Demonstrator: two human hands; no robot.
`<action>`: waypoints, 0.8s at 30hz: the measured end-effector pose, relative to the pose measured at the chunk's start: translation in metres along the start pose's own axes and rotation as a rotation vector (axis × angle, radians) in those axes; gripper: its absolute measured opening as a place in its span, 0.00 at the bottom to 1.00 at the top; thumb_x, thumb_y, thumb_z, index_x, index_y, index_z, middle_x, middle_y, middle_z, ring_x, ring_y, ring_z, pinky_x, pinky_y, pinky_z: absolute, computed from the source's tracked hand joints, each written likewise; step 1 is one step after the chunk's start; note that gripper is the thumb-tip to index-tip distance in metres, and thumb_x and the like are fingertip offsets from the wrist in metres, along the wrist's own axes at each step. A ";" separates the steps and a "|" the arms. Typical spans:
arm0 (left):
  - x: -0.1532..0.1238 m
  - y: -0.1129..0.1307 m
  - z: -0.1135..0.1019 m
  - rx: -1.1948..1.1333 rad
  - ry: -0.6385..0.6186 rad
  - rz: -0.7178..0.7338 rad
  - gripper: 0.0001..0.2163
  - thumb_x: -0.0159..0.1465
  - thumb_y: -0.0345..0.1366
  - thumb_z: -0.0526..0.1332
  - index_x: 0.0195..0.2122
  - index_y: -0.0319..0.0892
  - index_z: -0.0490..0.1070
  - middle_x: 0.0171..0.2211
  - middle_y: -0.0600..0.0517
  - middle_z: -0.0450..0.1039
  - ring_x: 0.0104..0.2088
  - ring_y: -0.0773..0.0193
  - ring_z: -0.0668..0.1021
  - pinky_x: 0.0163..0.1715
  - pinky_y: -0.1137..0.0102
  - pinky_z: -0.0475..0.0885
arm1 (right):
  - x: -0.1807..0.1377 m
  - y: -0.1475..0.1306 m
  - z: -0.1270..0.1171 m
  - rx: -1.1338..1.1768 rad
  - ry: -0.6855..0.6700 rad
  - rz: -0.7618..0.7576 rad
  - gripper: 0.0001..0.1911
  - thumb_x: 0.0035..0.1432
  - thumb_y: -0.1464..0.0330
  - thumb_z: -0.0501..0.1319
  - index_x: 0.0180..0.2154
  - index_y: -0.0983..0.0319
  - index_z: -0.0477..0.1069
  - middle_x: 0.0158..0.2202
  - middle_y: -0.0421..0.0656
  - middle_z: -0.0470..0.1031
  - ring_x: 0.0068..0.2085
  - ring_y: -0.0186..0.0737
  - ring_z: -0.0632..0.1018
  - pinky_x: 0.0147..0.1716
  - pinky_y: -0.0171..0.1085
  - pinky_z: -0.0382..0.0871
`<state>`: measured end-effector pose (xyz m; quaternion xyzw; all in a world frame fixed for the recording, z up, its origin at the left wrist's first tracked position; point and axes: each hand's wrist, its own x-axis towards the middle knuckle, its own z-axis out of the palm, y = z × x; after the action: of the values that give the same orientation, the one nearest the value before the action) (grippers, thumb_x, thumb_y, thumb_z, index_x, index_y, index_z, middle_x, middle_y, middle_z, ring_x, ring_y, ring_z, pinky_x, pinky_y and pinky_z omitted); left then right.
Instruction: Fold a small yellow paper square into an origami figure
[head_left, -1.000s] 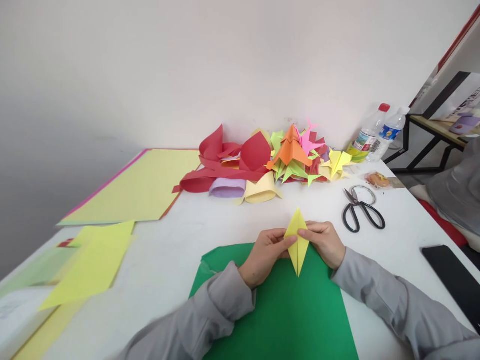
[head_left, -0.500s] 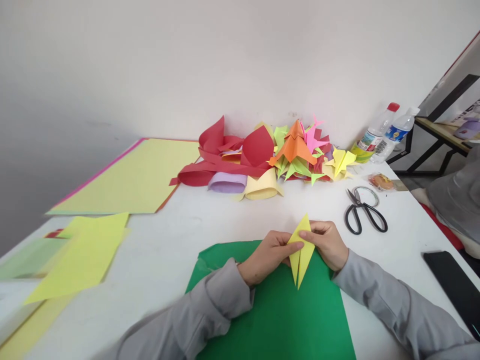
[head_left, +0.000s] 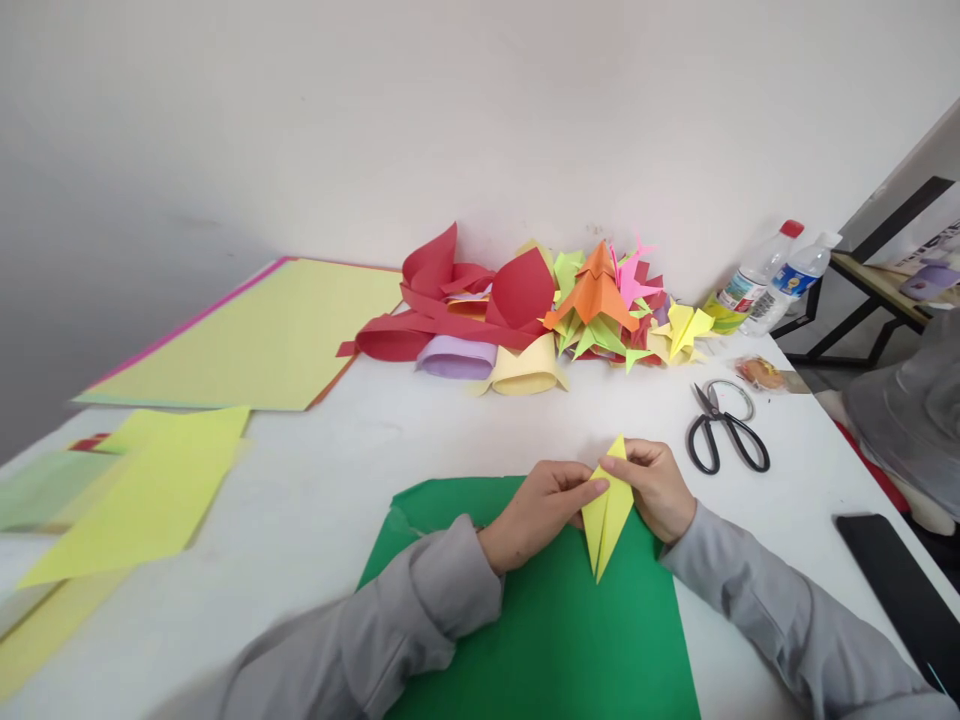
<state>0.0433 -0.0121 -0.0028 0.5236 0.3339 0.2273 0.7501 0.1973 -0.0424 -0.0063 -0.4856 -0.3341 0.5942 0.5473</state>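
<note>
A yellow folded paper (head_left: 609,515), shaped like a narrow diamond with a slit down its lower half, is held up between both hands. My left hand (head_left: 541,508) pinches its left edge, thumb on the front face. On the upper right edge, my right hand (head_left: 660,485) grips it with the thumb across the front; the fingers behind the paper are partly hidden. Both hands are above a green sheet (head_left: 555,630) lying on the white table (head_left: 315,500).
Scissors (head_left: 724,430) with black handles lie right of my hands, near a snack packet (head_left: 761,374). Red paper shapes (head_left: 517,295) and an orange folded paper (head_left: 596,295) are piled by the wall. Yellow sheets (head_left: 150,490) lie left, a black phone-like slab (head_left: 892,580) right.
The slit in the yellow folded paper's lower half looks narrower, its two points closer together. Both hands keep their grip. The camera view has shifted slightly.
</note>
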 end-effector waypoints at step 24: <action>0.000 0.000 0.001 0.165 -0.028 0.083 0.19 0.56 0.49 0.59 0.18 0.39 0.60 0.18 0.57 0.54 0.22 0.70 0.60 0.23 0.73 0.58 | 0.000 -0.002 0.002 0.002 0.018 -0.075 0.17 0.40 0.64 0.73 0.14 0.63 0.67 0.16 0.34 0.61 0.21 0.28 0.60 0.21 0.32 0.54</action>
<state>0.0435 -0.0131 -0.0029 0.6001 0.3190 0.2223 0.6991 0.1963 -0.0413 -0.0038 -0.4775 -0.3463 0.5693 0.5726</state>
